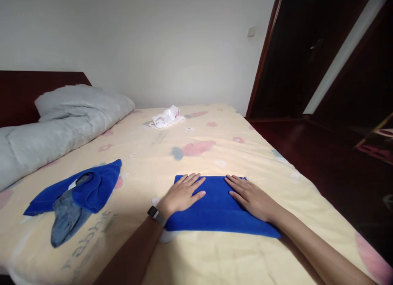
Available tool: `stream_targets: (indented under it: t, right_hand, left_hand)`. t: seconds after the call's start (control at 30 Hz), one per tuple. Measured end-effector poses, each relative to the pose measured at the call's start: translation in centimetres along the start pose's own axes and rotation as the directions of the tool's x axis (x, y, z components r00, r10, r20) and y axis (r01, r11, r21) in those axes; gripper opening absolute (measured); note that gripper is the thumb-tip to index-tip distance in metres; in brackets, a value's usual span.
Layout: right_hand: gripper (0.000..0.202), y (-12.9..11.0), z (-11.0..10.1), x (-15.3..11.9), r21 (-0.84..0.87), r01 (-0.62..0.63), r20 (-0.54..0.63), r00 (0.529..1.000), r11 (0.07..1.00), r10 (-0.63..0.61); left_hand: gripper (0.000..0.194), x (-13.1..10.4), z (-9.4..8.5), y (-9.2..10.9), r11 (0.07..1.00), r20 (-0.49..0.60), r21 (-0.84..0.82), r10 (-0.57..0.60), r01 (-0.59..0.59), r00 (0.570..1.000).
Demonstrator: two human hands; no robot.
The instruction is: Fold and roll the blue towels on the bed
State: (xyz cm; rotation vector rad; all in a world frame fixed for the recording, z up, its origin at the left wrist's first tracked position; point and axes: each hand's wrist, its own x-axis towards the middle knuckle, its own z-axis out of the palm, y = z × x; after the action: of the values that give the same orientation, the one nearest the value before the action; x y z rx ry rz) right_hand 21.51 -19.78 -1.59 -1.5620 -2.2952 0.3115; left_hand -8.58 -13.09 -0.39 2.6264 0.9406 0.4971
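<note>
A blue cloth [215, 215], folded over itself, lies flat on the bed in front of me. My left hand [184, 193] rests palm down on its left side, fingers stretched toward the far edge. On the right side of the same cloth, my right hand [250, 195] is pressed flat with its fingers extended. Both hands touch the cloth without gripping it. To the left sits a second blue cloth [101, 191], crumpled, with a grey-blue piece of fabric [66, 221] bunched against it.
The bed [147, 154] has a pale yellow printed sheet. A white plastic bag [168, 117] lies toward the wall. A grey quilt [86, 113] is heaped by the dark headboard [18, 86]. The bed's right edge drops to a dark floor, with a dark door [294, 51] beyond.
</note>
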Motion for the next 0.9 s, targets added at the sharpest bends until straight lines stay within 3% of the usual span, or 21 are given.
stream_targets:
  t: [0.27,0.37,0.47,0.57,0.67,0.8,0.9]
  right_hand:
    - [0.068,1.9,0.0,0.2,-0.051,-0.182,-0.039,0.983,0.982,0.18]
    - [0.069,1.5,-1.9,-0.8,0.029,-0.216,-0.103,0.971,0.976,0.217]
    - [0.057,-0.4,-4.7,-2.9,0.171,-0.154,-0.146,0.973,0.973,0.18]
    - [0.04,-2.9,-6.7,-5.0,0.253,-0.046,0.057,0.998,0.966,0.032]
    - [0.038,-4.7,-7.0,-5.7,0.259,-0.016,0.285,0.957,0.966,-0.061]
    - [0.036,-5.0,-6.2,-5.4,0.207,-0.016,0.332,0.942,0.978,-0.055]
    - [0.032,-4.8,-6.2,-5.3,0.213,-0.006,0.307,0.95,0.977,-0.061]
  left_hand:
    - [0.06,-0.3,-0.3,-1.9,0.989,-0.062,0.05,-0.136,0.14,0.989]
    - [0.057,-1.1,-2.5,-1.4,0.985,-0.086,0.042,-0.161,0.165,0.983]
    - [0.048,-2.5,-5.5,1.4,0.993,-0.109,-0.019,-0.118,0.116,0.987]
    - [0.037,-3.6,-7.3,4.5,0.993,0.084,-0.115,0.032,-0.022,0.996]
    - [0.039,-4.1,-6.8,5.7,0.985,0.239,-0.149,0.125,-0.09,0.963]
    - [0.045,-4.1,-5.1,5.0,0.993,0.296,-0.08,0.105,-0.085,0.95]
    - [0.041,-4.2,-5.1,4.8,0.995,0.298,-0.087,0.077,-0.053,0.951]
